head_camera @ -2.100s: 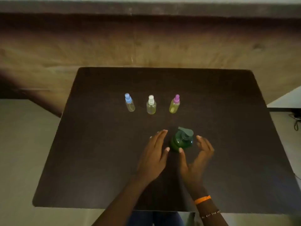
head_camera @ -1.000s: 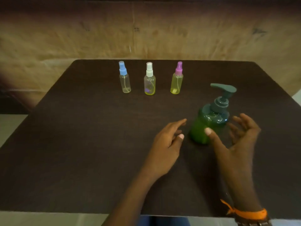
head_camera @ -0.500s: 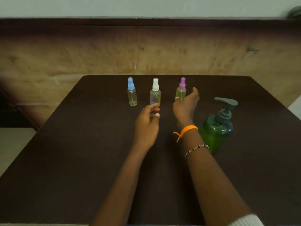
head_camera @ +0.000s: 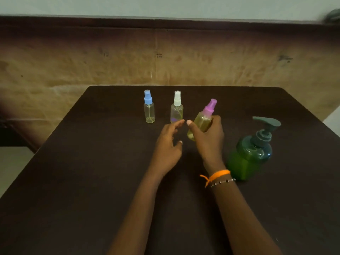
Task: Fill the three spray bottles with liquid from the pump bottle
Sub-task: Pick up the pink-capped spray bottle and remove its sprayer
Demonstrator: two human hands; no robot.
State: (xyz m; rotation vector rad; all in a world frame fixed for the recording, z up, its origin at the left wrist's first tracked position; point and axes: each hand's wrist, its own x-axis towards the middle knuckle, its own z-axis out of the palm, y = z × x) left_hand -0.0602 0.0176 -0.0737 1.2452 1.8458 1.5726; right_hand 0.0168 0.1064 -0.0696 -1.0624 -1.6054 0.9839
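Note:
My right hand (head_camera: 208, 138) grips the purple-capped spray bottle (head_camera: 203, 119), lifted off the table and tilted to the right. The blue-capped spray bottle (head_camera: 149, 107) and the white-capped spray bottle (head_camera: 177, 107) stand upright side by side near the table's far edge. My left hand (head_camera: 168, 144) hovers open just left of the held bottle, fingers apart, holding nothing. The green pump bottle (head_camera: 253, 151) stands to the right of my right wrist, its spout pointing left.
All of this sits on a dark brown table (head_camera: 82, 181). A worn tan wall (head_camera: 73, 61) runs close behind its far edge. A pale surface (head_camera: 333, 122) shows past the table's right edge.
My right hand has closed on the purple-capped bottle, lifted it and drawn it toward me, tilted. Earlier both hands let go of the pump bottle and reached forward.

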